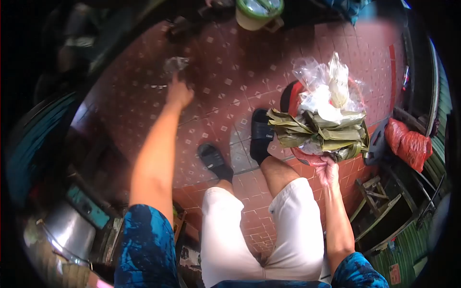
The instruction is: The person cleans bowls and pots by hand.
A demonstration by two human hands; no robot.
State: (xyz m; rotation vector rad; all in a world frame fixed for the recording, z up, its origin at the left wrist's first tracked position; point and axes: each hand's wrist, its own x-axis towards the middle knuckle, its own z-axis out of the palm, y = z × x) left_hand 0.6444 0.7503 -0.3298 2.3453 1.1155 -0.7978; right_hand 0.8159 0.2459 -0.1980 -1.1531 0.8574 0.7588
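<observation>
My right hand grips the near rim of a red basin, fingers closed on its edge. Folded green-brown leaves are heaped in the basin, partly sticking out over its left side. Behind them rise a white plastic bag, a pale wrapped bundle and clear plastic. My left hand reaches forward over the tiled floor, index finger stretched out and thumb apart. Just beyond that fingertip is a crumpled piece of clear plastic, overlapping the tip in this view.
My feet in black sandals stand on red patterned tiles. A green-rimmed bucket stands at the far side. A red plastic bag and wooden frames are at right. A metal pot sits at lower left.
</observation>
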